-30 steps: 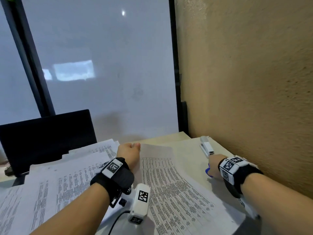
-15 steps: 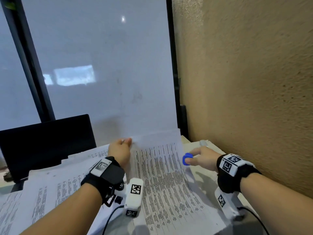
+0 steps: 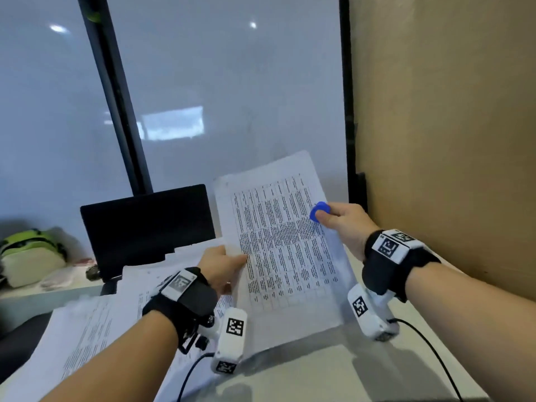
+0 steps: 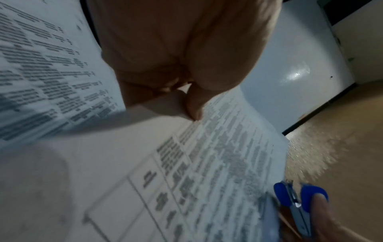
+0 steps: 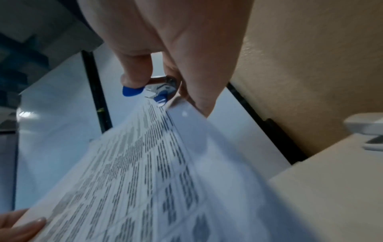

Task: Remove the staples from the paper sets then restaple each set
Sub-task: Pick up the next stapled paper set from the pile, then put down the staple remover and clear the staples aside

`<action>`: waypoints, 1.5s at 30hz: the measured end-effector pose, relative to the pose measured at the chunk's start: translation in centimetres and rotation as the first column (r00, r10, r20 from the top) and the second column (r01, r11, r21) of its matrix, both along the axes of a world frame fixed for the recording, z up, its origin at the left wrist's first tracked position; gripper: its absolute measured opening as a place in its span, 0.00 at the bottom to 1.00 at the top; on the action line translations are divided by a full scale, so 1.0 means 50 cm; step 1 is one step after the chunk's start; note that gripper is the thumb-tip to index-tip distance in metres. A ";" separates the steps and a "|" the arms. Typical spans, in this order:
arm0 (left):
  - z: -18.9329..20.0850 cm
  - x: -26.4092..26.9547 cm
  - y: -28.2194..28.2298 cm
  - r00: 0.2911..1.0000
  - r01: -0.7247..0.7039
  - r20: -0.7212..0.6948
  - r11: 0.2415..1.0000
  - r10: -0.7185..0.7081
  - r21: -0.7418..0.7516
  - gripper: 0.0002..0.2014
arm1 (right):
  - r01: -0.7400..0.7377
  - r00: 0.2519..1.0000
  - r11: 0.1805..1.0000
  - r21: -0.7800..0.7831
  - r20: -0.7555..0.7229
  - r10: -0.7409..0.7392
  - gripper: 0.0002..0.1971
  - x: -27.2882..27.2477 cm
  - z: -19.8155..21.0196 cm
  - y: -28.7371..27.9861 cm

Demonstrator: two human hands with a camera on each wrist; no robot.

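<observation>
Left hand [image 3: 222, 266] pinches the raised paper set [image 3: 285, 245]; right hand [image 3: 345, 224] grips the staple remover [image 3: 320, 210] at its edge; removal not yet begun, restapling pending

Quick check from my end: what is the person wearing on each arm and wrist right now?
Both forearms are bare, with no sleeves. The left hand and the right hand each have a wide black wrist strap topped by a white plate with a black square marker. Under each wrist hangs a white camera unit bearing its own square marker, and a thin black cable trails from each unit.
</observation>
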State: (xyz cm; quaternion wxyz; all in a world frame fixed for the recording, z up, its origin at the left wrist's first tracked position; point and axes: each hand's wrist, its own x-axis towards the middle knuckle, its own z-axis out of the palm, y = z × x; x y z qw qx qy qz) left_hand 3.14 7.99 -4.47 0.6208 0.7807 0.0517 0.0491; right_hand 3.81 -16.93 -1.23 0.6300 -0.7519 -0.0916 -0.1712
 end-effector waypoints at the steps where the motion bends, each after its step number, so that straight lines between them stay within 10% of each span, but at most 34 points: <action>1: -0.007 0.003 0.020 0.998 -0.068 0.012 0.997 0.067 0.033 0.08 | -0.001 1.000 0.998 -0.064 -0.018 0.000 0.08 0.010 -0.001 0.018; 6: -0.011 0.007 0.144 0.957 -0.276 -0.016 0.924 0.290 0.266 0.16 | -0.095 0.989 0.907 -0.411 -0.141 0.040 0.17 0.033 -0.044 0.094; 12: -0.014 -0.006 0.213 0.931 -0.161 -0.142 0.726 0.337 0.668 0.06 | -0.275 0.935 0.676 -0.684 -0.353 0.023 0.08 0.019 -0.094 0.105; 20: -0.026 0.021 0.075 0.979 0.192 -0.196 0.553 -0.052 0.811 0.16 | -0.256 0.892 0.331 -0.908 -0.354 -0.281 0.12 0.000 -0.124 0.019; 27: -0.061 0.069 -0.142 0.860 0.452 -0.361 0.210 -0.361 0.867 0.28 | -0.283 0.846 0.323 -0.903 -0.393 -0.359 0.08 0.026 -0.157 -0.057; 30: -0.103 0.110 -0.214 0.821 0.490 -0.469 -0.019 -0.327 0.871 0.39 | -0.244 0.879 0.373 -0.895 -0.366 -0.304 0.18 0.055 -0.153 -0.081; 34: -0.130 0.164 -0.256 0.814 0.493 -0.513 -0.145 -0.273 0.858 0.42 | -0.252 0.871 0.389 -0.886 -0.383 -0.307 0.24 0.067 -0.132 -0.116; 39: -0.130 0.186 -0.289 0.747 0.554 -0.624 -0.305 -0.228 0.775 0.22 | -0.393 0.843 0.151 -0.907 -0.421 -0.334 0.16 0.075 -0.144 -0.195; 42: -0.135 0.197 -0.285 0.766 0.540 -0.614 -0.328 -0.191 0.775 0.27 | -0.375 0.886 0.018 -0.927 -0.364 -0.286 0.20 0.064 -0.138 -0.199; 45: -0.124 0.181 -0.276 0.789 0.539 -0.562 -0.158 -0.248 0.827 0.30 | -0.457 0.852 -0.046 -0.888 -0.423 -0.309 0.25 0.034 -0.132 -0.212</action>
